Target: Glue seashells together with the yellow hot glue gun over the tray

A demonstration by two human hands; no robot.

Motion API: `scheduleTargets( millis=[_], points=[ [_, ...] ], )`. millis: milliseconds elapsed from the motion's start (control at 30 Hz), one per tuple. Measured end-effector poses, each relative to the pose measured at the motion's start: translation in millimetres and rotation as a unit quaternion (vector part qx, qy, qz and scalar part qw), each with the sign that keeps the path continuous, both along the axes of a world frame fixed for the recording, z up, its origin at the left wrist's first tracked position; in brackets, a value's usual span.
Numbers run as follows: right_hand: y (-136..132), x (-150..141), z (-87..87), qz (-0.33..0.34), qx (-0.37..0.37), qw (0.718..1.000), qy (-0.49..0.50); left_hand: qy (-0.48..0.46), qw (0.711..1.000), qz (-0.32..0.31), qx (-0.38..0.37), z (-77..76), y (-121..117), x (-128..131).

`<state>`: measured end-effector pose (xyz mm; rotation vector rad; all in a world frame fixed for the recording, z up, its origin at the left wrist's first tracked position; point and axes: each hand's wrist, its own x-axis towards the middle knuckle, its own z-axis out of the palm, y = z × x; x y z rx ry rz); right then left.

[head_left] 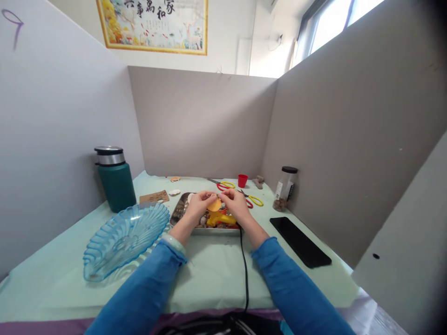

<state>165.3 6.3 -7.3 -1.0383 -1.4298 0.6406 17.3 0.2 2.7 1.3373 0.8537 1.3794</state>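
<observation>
My left hand [199,207] is closed, pinching a flat, rounded orange piece [214,205] that looks like a shell. Close beside it, my right hand [236,204] has its fingertips pressed together at the top edge of the piece; whatever is between them is too small to make out. Both hands are above a metal tray [209,231] of pebbles and shells. A yellow glue gun [220,219] lies in the tray under my hands, and a black cord [245,270] runs from there toward me.
A blue fluted dish [127,237] and a green bottle [117,184] stand left, near a brown card [154,197]. Scissors [256,200] and a red cup [242,181] are behind the tray. On the right are a jar [285,190] and a black phone [300,242]. Partitions enclose three sides.
</observation>
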Motion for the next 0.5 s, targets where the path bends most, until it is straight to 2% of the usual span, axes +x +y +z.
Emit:
scheduleTargets(
  millis=[167,267,367,500],
  points=[
    [-5,-1,-1.8,-0.009,0.008,1.000,0.008,-0.012,1.000,0.013,-0.007,-2.5,-6,-1],
    [-11,-4,2.7,-0.035,0.034,0.999,-0.022,-0.017,0.999,0.024,-0.014,-2.0,-8,-3],
    [-16,-10,7.1,-0.060,0.058,0.995,-0.049,-0.048,0.998,0.037,0.010,-1.1,-9,-5],
    [-19,-19,10.8,-0.057,0.052,0.997,-0.005,-0.101,0.995,-0.001,-0.003,-0.2,-12,-5]
  ],
)
